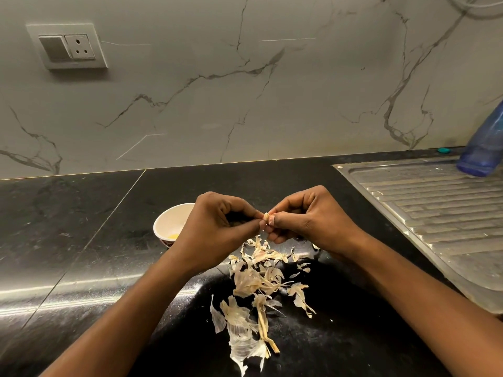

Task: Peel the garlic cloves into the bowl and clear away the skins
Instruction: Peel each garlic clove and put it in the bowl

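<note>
Head view: the worktop (81,227) is polished black stone, speckled and finely scratched, with thin seams between its slabs and a bright band of reflected light across its near left part; behind it rises a pale grey marble-look wall (245,91) with dark branching veins; on the far left of that wall sits a white switch and socket plate (68,46); a loop of pale cable (473,6) shows at the top right corner.

To the right a ribbed steel drainboard (435,202) is set into the stone; a translucent blue bottle (484,148) stands at its far end, cut off by the picture's edge; a small teal cap (443,150) lies just left of the bottle, against the wall.

Both bare forearms reach in from the near edge; the left hand (215,227) and right hand (307,221) meet above the middle of the surface, fingers curled, together pinching a garlic clove (268,217) between thumbs and fingertips; the clove is mostly hidden, only a pale papery tip showing.

A white bowl (170,221) stands on the stone just left of and partly behind the left hand; a small yellowish bit lies in its bottom, too small to identify.

The loose skins (258,281) lie scattered below and nearer than the hands, with a dry stalk (265,330) among the nearest pieces.
</note>
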The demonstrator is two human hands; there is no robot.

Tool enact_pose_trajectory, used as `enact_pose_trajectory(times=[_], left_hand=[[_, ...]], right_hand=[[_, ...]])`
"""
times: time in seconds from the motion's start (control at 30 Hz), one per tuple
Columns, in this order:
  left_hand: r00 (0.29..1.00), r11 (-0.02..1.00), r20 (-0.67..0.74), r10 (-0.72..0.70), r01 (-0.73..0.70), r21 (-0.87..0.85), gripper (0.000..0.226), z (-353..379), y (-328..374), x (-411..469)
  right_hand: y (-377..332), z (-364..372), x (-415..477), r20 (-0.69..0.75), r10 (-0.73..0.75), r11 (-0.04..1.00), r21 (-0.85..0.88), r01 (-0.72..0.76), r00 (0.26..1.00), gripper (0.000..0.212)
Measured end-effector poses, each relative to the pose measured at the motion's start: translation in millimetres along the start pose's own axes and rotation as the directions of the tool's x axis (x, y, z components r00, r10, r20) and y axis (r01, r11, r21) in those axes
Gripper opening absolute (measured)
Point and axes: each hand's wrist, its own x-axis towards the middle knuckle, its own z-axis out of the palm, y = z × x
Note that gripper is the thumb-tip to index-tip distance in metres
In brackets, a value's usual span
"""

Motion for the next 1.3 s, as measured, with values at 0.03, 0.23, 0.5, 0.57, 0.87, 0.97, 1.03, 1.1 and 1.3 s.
enact_pose_trajectory(times=[0.03, 0.23, 0.5, 0.57, 0.87, 0.97, 1.03, 1.1, 1.3], left_hand=[[0.999, 0.997, 0.007, -0.033, 0.034, -0.063, 0.012, -0.3, 0.7, 0.2], [0.976, 0.919, 0.056, -0.210, 0.216, -0.330, 0.026, -0.7, 6.0, 1.8], [0.953, 0.866, 0.120, -0.277, 0.302, -0.399, 0.025, -1.6, 5.2, 2.5], [0.953, 0.860, 0.109, -0.283, 0.302, -0.411, 0.022, -0.2, 5.9, 1.9], [0.923, 0.724, 0.105, -0.371, 0.358, -0.590, 0.023, -0.6, 11.9, 4.1], [0.930, 0.758, 0.062, -0.363, 0.334, -0.560, 0.022, -2.1, 12.3, 4.0], [0.941, 0.808, 0.027, -0.338, 0.305, -0.505, 0.024, -1.8, 12.2, 3.4], [0.951, 0.852, -0.001, -0.308, 0.276, -0.445, 0.025, -0.5, 12.8, 2.4], [0.949, 0.873, -0.037, -0.312, 0.271, -0.406, 0.022, 3.3, 11.0, 1.6]], right_hand=[[-0.8, -0.4, 0.0, -0.008, -0.004, 1.000, 0.007, 0.004, 1.000, 0.010], [-3.6, -3.3, 0.5, -0.017, 0.005, 1.000, 0.010, -0.005, 1.000, 0.009], [-2.8, -2.6, 0.3, 0.035, -0.016, 1.000, -0.025, 0.017, 0.999, 0.008], [-3.3, -2.5, -0.1, 0.042, -0.019, 1.000, -0.014, 0.019, 0.999, 0.008], [-5.8, -4.6, 0.3, 0.001, -0.038, 0.999, 0.007, 0.038, 0.999, 0.006], [-5.7, -4.4, 0.3, -0.002, -0.053, 0.999, -0.002, 0.053, 0.999, 0.014], [-5.2, -4.2, 0.2, 0.001, -0.054, 0.999, 0.004, 0.054, 0.999, 0.017], [-4.8, -3.6, 0.2, 0.005, -0.055, 0.998, 0.002, 0.055, 0.998, 0.018], [-1.5, -1.0, 3.1, -0.013, -0.047, 0.997, -0.068, 0.046, 0.999, 0.017]])
